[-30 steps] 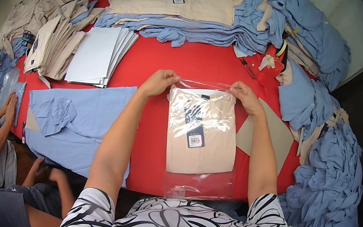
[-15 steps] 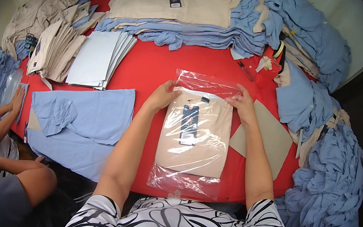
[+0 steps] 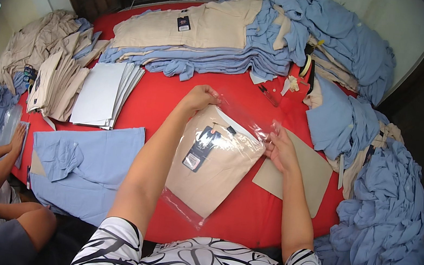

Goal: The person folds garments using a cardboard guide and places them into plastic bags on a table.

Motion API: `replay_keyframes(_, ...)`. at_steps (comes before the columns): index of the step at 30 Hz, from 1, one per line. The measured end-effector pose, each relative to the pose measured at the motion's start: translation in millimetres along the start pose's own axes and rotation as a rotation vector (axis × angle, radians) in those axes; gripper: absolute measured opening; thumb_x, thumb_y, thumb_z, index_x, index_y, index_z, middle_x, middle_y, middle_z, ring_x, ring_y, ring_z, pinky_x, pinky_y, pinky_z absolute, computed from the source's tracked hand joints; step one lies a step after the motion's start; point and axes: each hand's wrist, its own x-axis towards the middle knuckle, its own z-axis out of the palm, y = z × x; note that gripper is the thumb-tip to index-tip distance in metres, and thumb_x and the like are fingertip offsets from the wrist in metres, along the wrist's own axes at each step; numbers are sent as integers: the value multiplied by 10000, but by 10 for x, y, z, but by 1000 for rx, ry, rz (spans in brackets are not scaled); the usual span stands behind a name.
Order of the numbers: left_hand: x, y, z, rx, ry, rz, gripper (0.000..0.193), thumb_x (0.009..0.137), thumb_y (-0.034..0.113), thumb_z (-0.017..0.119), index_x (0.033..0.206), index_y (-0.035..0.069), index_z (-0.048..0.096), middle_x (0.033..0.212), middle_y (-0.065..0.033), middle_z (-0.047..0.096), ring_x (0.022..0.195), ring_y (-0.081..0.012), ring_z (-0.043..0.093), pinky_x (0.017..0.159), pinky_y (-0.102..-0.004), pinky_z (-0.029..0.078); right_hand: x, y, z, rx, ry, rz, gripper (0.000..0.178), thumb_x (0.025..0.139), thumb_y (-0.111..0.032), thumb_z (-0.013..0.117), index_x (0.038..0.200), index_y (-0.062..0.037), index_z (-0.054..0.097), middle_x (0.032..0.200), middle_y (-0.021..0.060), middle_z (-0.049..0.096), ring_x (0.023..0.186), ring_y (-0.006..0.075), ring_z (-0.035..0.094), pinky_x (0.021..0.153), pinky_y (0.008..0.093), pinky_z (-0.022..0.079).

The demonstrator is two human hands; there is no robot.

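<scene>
A folded beige shirt (image 3: 205, 178) with a dark hang tag (image 3: 200, 147) is inside a clear plastic bag (image 3: 179, 207), tilted over the red table. My left hand (image 3: 201, 99) pinches the bag's upper left corner. At its upper right corner, my right hand (image 3: 282, 148) grips the bag with bent fingers. A strip of white shows at the shirt's top edge. Under my right forearm lies a grey-beige cardboard sheet (image 3: 307, 174). Left of my left arm, a light blue shirt (image 3: 105, 152) is spread flat, partly folded.
White boards (image 3: 98, 94) and folded beige shirts (image 3: 54, 84) stand in stacks at left. Shirts are piled at the back (image 3: 206, 24) and blue garments (image 3: 381, 212) at right. Scissors (image 3: 268, 94) lie near the back pile. Another person's hands (image 3: 18, 139) press at the left edge.
The bagged shirt has turned clockwise from upright to slanted. My right hand has moved lower, and my left hand a little higher relative to the bag. The whole view has shifted slightly.
</scene>
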Motion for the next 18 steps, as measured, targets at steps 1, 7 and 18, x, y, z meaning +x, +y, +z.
replay_keyframes(1,65,70,12,63,-26,52,159,789,-30,699,939,-9,650,817,-107,706,704,-160,680,625,-305,537,-52,-20,25,37,-57,-11,631,1016,-171,476,1544,-106,135,1249,199,602,1072,285,645,981,433,479)
replay_keyframes(7,215,519,732,563,32,391,236,812,152,712,988,8,651,865,-143,709,880,-297,694,782,-382,531,-575,348,160,221,11,-144,700,1009,-218,486,1566,-141,68,1401,251,493,1198,342,572,1044,465,425)
replay_keyframes(18,-1511,289,1373,946,-264,433,460,833,253,702,1162,-7,514,1065,-214,601,909,-403,648,731,-470,543,-1335,833,678,-1137,35,-583,466,859,-73,640,1303,19,529,1474,268,367,1395,415,333,1123,478,320)
